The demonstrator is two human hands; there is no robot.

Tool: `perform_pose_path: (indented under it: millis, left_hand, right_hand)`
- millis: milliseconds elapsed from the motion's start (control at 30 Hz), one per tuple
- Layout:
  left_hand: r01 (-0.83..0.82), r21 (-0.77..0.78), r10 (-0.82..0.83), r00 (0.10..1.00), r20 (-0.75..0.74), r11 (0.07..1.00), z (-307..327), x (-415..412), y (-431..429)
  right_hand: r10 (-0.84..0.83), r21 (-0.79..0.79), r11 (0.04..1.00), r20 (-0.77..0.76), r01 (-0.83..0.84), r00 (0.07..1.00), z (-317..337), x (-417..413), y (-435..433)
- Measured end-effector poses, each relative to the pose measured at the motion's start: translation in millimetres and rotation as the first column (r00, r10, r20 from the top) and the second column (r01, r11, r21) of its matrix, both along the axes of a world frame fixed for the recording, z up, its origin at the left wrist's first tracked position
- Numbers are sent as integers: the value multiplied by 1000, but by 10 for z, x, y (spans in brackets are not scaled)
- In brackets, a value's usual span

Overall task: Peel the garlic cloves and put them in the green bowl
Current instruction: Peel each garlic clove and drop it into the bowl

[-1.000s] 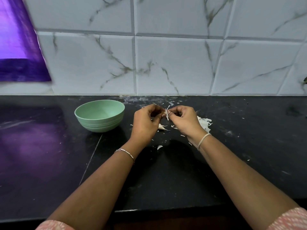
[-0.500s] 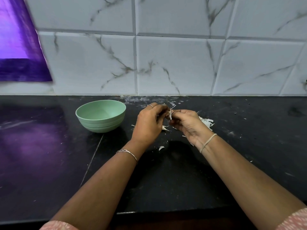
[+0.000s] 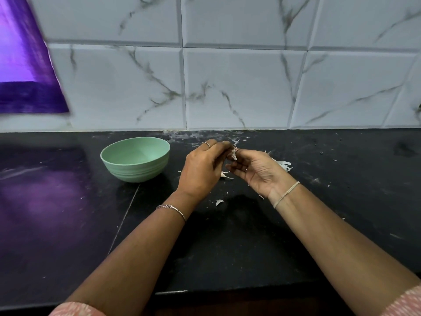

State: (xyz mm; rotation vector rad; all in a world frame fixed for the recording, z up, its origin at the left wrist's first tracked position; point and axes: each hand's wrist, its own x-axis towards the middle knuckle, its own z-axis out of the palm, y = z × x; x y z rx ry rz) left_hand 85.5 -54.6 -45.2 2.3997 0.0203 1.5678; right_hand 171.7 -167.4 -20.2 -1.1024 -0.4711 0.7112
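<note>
Garlic is held up between the two hands: one small pale garlic clove (image 3: 234,154), pointed end down, above the black countertop (image 3: 227,242) and close to the back wall. The left hand (image 3: 202,166) shows its back, with its fingers curled in and their tips pinching the upper end of the clove. A thin ring (image 3: 206,144) sits on one of its fingers. The right hand (image 3: 257,169) is turned palm up. Its thumb and forefinger pinch the same clove from the other side, and its remaining fingers curl loosely toward the palm. A wisp of papery skin sticks up from the clove just above the fingertips.

To the left of the hands, near but apart from them, the green bowl (image 3: 136,173) stands upright on the counter. A small heap of white peelings (image 3: 283,165) lies behind the right hand. A pale scrap (image 3: 224,175) rests on the counter under the hands, and a curled flake (image 3: 219,202) lies nearer the wrists. A chain bracelet (image 3: 172,208) circles the left wrist and a pale band (image 3: 286,194) the right. Marbled white tiles (image 3: 227,87) back the counter, with a purple panel (image 3: 22,65) at far left.
</note>
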Motion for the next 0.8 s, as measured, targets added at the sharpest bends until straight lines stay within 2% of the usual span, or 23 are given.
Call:
perform_pose_path:
  millis: [200,267,300,367,433,500,567,633,700,800]
  left_hand:
    - [5,4,-5,999,41,1000,-17,22,22]
    - [29,-37,-27,998,54,999,-11,31,18]
    - [64,-106,-58,997,58,992,-4,36,3]
    - [178,-385,-173,984,49,906,8,36,-31]
    - [272,-648,-308,949,61,711,8,43,-24]
    - [304,-759,-389,918,73,575,-9,49,27]
    - [314,-813,-420,902,95,490,-9,39,54]
    - [304,-832,-411,906,103,464,-11,40,67]
    - [286,-837,-395,914,92,466,-23,43,76]
    - [233,-827,-355,934,44,512,-48,59,106]
  right_hand:
    - [37,16,999,-6,-37,999,0,12,-17]
    - [51,13,999,6,-51,999,-6,26,-18]
    - [54,9,998,20,-55,998,-10,36,-15]
    - [46,-18,999,73,-45,996,-22,66,-9]
    - [17,-90,996,200,1,980,-47,107,-5]
    - [-7,-179,979,442,96,897,-74,146,-5]
    - [-4,-215,961,615,172,788,-94,185,6]
    - [13,-251,941,699,229,715,-116,224,15]
    - [1,-280,912,732,299,681,-133,251,15]
    - [-80,-230,922,672,310,736,-106,209,-10]
